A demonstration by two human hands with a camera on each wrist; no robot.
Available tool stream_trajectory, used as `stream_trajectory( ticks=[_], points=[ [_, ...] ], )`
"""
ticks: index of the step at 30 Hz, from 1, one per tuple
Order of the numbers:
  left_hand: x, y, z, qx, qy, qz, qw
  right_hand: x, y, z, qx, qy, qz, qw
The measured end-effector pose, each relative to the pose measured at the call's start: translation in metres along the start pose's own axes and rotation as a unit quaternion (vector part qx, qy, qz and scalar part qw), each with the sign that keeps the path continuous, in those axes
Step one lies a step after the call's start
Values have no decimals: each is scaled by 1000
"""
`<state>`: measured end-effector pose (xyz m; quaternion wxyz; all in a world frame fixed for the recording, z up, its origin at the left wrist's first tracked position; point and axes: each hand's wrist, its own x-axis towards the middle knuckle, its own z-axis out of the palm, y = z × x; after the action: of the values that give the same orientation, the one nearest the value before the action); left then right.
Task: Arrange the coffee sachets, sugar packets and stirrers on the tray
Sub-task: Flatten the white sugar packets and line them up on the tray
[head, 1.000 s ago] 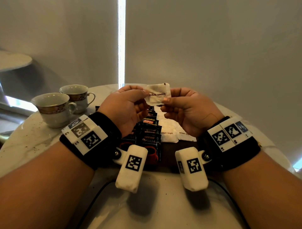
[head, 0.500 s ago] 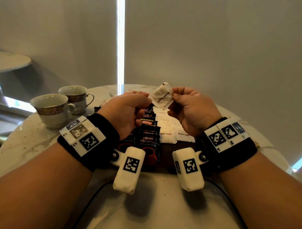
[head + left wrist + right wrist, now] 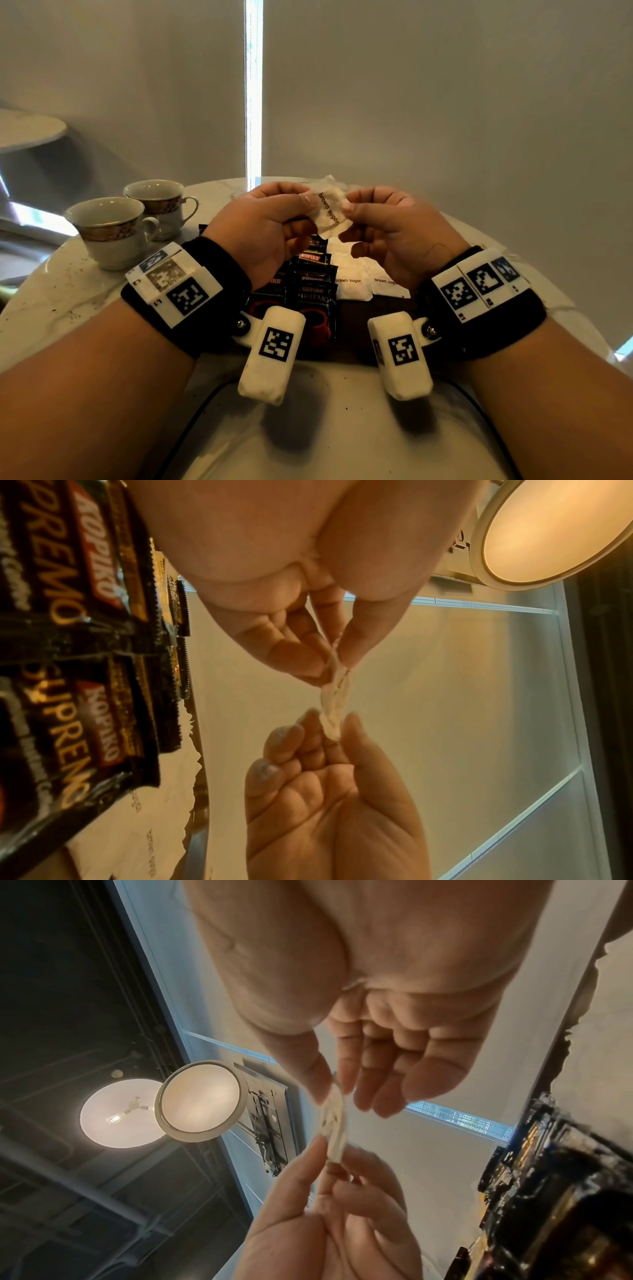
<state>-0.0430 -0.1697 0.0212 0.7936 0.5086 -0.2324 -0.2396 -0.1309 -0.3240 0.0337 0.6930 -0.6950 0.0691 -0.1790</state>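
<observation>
Marble desk (image 3: 51, 308), two cups (image 3: 113, 229) far left | left hand (image 3: 260, 226) and right hand (image 3: 387, 229) each pinch one crumpled white brown-sugar packet (image 3: 330, 209) above the tray (image 3: 356, 329) | step: orienting it | next: lay it beside the sugar packets (image 3: 352, 277), right of the coffee sachets (image 3: 308, 284).

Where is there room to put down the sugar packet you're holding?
Both hands, left and right, pinch the sugar packet above the tray. Bare dark tray shows at its near edge, in front of the lying sugar packets. The coffee sachets crowd its left side. The marble table nearest you is bare; the two cups fill its far left.
</observation>
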Motion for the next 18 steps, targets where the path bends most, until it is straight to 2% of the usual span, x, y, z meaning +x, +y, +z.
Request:
stream_trajectory(
  ticks=[7,18],
  points=[
    [-1,0,-1,8,-18,-14,1000,1,2,-3,-23,19,-2,1000],
    [0,-2,-1,35,12,-17,999,1,2,-2,-25,20,-6,999]
  ],
)
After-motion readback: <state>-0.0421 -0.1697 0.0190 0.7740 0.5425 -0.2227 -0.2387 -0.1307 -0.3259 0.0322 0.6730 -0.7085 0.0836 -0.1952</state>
